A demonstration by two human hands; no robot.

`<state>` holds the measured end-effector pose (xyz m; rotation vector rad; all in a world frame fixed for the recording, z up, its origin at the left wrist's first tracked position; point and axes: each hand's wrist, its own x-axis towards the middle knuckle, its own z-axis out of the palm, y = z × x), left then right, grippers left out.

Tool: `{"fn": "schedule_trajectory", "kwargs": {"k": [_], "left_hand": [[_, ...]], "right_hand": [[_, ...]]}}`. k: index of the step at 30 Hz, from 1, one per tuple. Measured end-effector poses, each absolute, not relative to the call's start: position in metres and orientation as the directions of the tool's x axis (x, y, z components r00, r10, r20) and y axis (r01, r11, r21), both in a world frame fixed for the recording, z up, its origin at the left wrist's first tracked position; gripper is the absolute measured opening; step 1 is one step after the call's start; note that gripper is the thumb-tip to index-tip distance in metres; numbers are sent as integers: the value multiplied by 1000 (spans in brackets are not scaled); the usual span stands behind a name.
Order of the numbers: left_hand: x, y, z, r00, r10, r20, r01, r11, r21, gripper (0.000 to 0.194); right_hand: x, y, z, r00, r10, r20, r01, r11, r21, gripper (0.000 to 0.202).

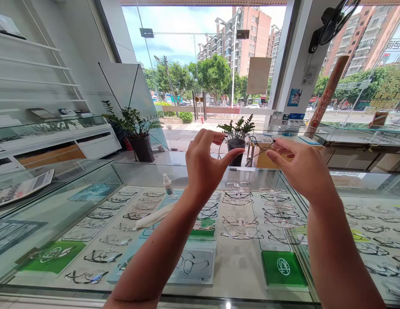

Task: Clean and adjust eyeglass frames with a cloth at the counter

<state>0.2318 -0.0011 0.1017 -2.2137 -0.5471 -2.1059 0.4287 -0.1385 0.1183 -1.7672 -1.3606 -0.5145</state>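
A pair of thin-rimmed eyeglasses (263, 147) is held up above the glass counter, in front of a potted plant by the window. My left hand (204, 161) is closed at its left side, fingertips by the left rim and the thumb stretched out beneath. At the right side, my right hand (301, 167) pinches the frame near the hinge between thumb and fingers. The middle of the eyeglasses is hard to make out against the dark pot. Below my hands, rows of other eyeglasses (241, 232) lie inside the display counter (233, 268).
A white spray bottle (168, 184) and a pale glasses case (154, 216) are on the counter. Green cards (284, 268) lie among the frames. A calculator-like device (41, 180) sits at the left. Potted plants (140, 146) stand beyond, before the glass doors.
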Motion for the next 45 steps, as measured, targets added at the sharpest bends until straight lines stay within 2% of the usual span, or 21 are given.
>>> {"fn": "schedule_trajectory", "kwargs": {"k": [5, 10, 18, 23, 35, 41, 45], "left_hand": [[231, 1, 103, 35, 313, 949, 219, -929, 298, 46], [227, 8, 105, 88, 417, 905, 154, -903, 401, 47], [221, 21, 109, 169, 492, 854, 62, -870, 489, 42], [223, 24, 107, 147, 455, 878, 59, -890, 452, 44], [230, 12, 103, 3, 213, 977, 203, -957, 208, 47], [231, 8, 103, 9, 201, 980, 223, -955, 194, 44], [232, 10, 102, 4, 248, 969, 184, -952, 243, 46]], "right_hand": [[428, -139, 120, 309, 589, 747, 933, -36, -358, 34], [428, -139, 119, 312, 514, 799, 924, 31, -380, 42], [424, -138, 118, 248, 427, 870, 940, 113, -323, 36], [424, -137, 117, 240, 411, 879, 943, 117, -312, 37], [426, -133, 116, 292, 506, 812, 919, 86, -384, 34], [427, -133, 115, 301, 526, 795, 920, 60, -388, 34], [425, -131, 114, 296, 493, 818, 920, 82, -383, 39]]}}
